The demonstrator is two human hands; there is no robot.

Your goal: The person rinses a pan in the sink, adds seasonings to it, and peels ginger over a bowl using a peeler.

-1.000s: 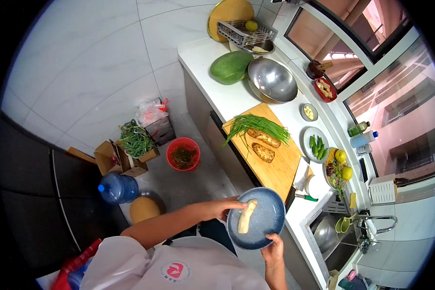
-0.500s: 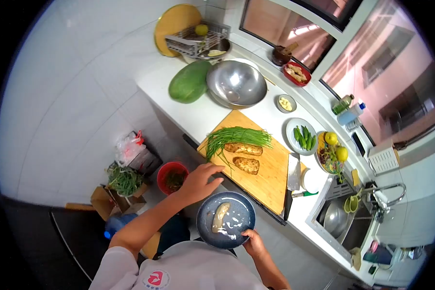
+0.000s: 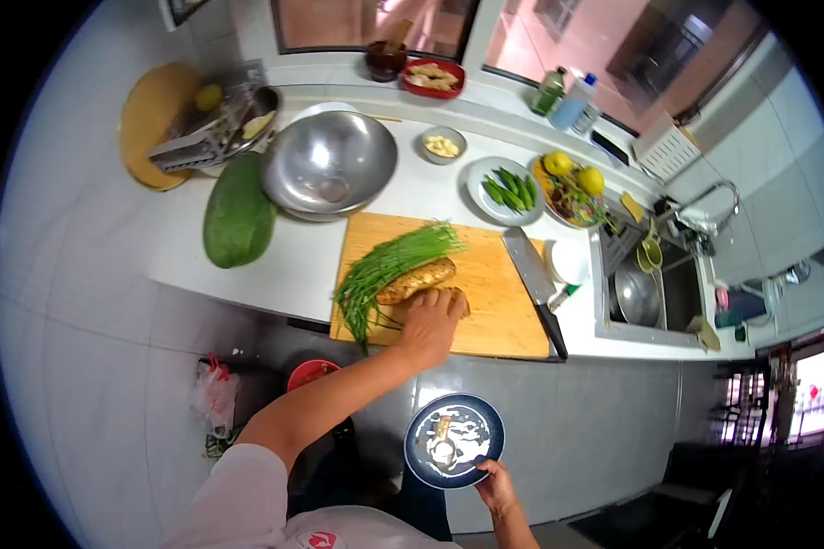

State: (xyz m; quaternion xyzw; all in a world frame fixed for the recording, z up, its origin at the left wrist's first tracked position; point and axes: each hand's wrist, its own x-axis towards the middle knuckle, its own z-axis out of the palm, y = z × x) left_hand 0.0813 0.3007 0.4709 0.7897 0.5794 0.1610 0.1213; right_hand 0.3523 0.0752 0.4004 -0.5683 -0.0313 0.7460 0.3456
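Note:
My left hand [image 3: 433, 327] is on the nearer browned piece [image 3: 464, 305] on the wooden board [image 3: 499, 316], its fingers over it and hiding most of it. Just behind lies a second browned piece [image 3: 416, 281], alongside a bunch of long green stalks [image 3: 389, 265]. Low over the floor, my right hand [image 3: 497, 489] grips the rim of a dark blue plate [image 3: 455, 442]. A small pale brown piece [image 3: 443, 427] lies on that plate amid glare. A cleaver [image 3: 533, 273] rests at the board's right side.
Behind the board are a steel bowl [image 3: 331, 165], a green melon [image 3: 239, 212], a bowl of garlic [image 3: 442, 145] and a plate of green peppers [image 3: 506, 190]. To the right are a white container [image 3: 567, 263] and the sink [image 3: 636, 293]. A red bucket [image 3: 311, 373] stands on the floor.
My left hand has left the plate and moved onto the browned piece on the board. The plate remains in my right hand. The view has turned toward the counter.

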